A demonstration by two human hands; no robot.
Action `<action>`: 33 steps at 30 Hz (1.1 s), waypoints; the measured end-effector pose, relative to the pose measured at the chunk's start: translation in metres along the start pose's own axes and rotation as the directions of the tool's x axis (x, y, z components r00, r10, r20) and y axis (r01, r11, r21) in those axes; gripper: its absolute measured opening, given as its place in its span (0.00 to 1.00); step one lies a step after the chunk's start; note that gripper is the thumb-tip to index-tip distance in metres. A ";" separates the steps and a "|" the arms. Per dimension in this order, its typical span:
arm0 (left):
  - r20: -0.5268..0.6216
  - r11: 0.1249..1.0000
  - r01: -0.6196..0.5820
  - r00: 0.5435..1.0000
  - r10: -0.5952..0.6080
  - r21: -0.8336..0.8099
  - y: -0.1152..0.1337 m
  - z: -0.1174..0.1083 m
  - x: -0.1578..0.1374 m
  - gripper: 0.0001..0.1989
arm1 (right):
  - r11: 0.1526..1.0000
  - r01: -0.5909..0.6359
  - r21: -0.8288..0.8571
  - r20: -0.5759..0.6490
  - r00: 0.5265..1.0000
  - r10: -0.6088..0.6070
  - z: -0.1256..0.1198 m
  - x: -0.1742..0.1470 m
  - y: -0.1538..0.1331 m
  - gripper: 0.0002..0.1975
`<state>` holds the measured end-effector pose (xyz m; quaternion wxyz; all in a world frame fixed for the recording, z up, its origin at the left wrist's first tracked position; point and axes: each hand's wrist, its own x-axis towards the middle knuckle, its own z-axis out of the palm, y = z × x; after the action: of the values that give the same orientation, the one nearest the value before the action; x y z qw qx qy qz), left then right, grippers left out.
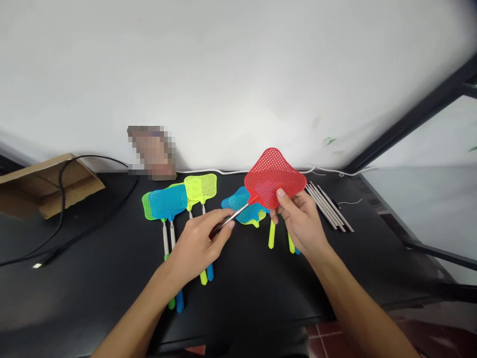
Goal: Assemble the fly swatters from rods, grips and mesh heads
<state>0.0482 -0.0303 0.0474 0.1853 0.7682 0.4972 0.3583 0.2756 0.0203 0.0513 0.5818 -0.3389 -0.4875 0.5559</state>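
A red fly swatter is held up over the table, tilted, between both hands. My left hand is closed round its metal rod, where a dark part shows under the fingers. My right hand pinches the lower right edge of the red mesh head, thumb on top. Beneath it lie a blue swatter head, a yellow-green head and yellow-green handles, partly hidden. To the left of my left hand are assembled swatters, among them a blue one, a green one and yellow-green ones.
Several thin grey rods lie at the right. A cardboard box and a black cable with a plug are at the left. A blurred-out object leans on the wall. A white cord runs along the black table's back edge.
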 end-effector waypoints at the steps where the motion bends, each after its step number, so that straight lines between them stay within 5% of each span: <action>1: 0.000 1.000 0.000 1.000 0.000 0.002 0.000 0.000 0.000 0.09 | 1.000 0.002 -0.002 0.000 1.000 -0.002 0.000 0.000 0.000 0.08; 14: 0.039 0.998 0.036 0.999 -0.034 -0.050 -0.001 -0.001 0.000 0.09 | 0.998 0.006 -0.066 0.005 1.000 -0.006 -0.003 -0.002 0.004 0.07; 21: 0.209 0.954 0.196 0.966 -0.149 -0.225 0.000 -0.005 0.003 0.12 | 0.994 0.011 -0.108 0.051 0.999 -0.005 -0.007 0.000 0.006 0.09; 27: 0.469 0.689 0.462 0.861 -0.197 -0.559 0.004 -0.014 0.003 0.15 | 0.996 0.031 -0.084 0.150 0.988 -0.018 -0.013 0.002 0.000 0.09; 33: 0.597 0.395 0.621 0.777 -0.200 -0.677 0.000 -0.010 0.001 0.15 | 0.997 0.024 -0.078 0.184 0.983 -0.009 -0.012 0.002 -0.001 0.11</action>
<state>0.0417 -0.0300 0.0546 0.7225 0.4805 0.3818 0.3184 0.2875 0.0237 0.0490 0.5248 -0.3051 -0.5636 0.5602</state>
